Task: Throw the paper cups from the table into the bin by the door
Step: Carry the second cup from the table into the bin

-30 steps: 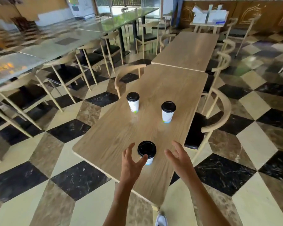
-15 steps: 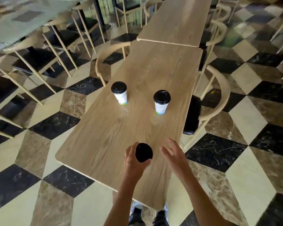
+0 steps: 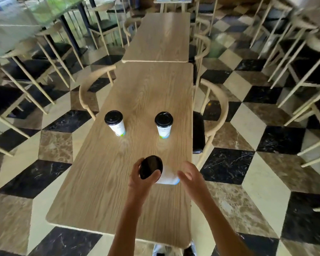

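Observation:
Three white paper cups with black lids are over a long wooden table [image 3: 100, 191]. My left hand [image 3: 140, 180] grips the nearest cup [image 3: 167, 177] at its lid end and holds it tilted on its side above the table. My right hand [image 3: 189, 178] hovers just right of that cup's base with fingers spread, touching nothing I can make out. Two other cups stand upright farther back, one on the left [image 3: 115, 124] and one on the right [image 3: 163, 125]. No bin or door shows in view.
Curved wooden chairs flank the table, one on the left [image 3: 92, 89] and one on the right [image 3: 215, 111] with a dark seat. A second wooden table [image 3: 159, 37] butts against the far end. More tables and chairs line both sides over the checkered floor.
My left hand closed around the near cup, lifted it and tipped it sideways. My view came closer over the table and my right hand drew in beside the cup.

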Motion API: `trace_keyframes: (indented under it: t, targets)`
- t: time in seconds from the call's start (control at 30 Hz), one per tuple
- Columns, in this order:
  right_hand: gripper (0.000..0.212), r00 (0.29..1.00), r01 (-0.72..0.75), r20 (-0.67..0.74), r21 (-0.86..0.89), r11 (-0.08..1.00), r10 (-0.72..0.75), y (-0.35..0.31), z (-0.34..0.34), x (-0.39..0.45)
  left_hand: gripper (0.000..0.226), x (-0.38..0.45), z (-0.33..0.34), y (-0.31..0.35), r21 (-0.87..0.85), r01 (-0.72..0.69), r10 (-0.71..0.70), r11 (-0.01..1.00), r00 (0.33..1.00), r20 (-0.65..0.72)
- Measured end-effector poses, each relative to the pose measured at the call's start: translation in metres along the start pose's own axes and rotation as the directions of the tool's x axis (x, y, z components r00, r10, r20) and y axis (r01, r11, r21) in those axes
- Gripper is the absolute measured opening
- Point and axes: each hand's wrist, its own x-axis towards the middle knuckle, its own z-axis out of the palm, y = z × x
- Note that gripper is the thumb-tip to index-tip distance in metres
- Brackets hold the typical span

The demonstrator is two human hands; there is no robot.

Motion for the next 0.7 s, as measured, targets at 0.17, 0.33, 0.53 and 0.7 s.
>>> trace_keyframes:
  t: [0.17,0.33,0.53,0.7]
  targets:
    - [0.056,0.999,0.030,-0.030,0.043,0.999,-0.029,-0.005,-0.008,0.003,0.076,0.002,0.002,0.019,-0.275,0.053,-0.023,0.960,0.994,0.110]
    - [0.049,0.977,0.058,-0.210,0.097,0.994,-0.037,0.000,-0.045,-0.024,0.078,-0.010,0.031,0.039,-0.340,0.063,0.024,0.938,0.969,0.247]
    - [0.058,0.870,0.046,-0.491,0.160,0.986,0.039,0.029,-0.138,-0.093,0.061,-0.060,0.123,0.065,-0.330,0.091,0.106,0.939,0.840,0.532]
    - [0.065,0.743,0.120,-0.661,0.285,0.951,0.105,0.081,-0.222,-0.185,0.062,-0.144,0.217,0.078,-0.270,0.071,0.155,0.960,0.670,0.726]
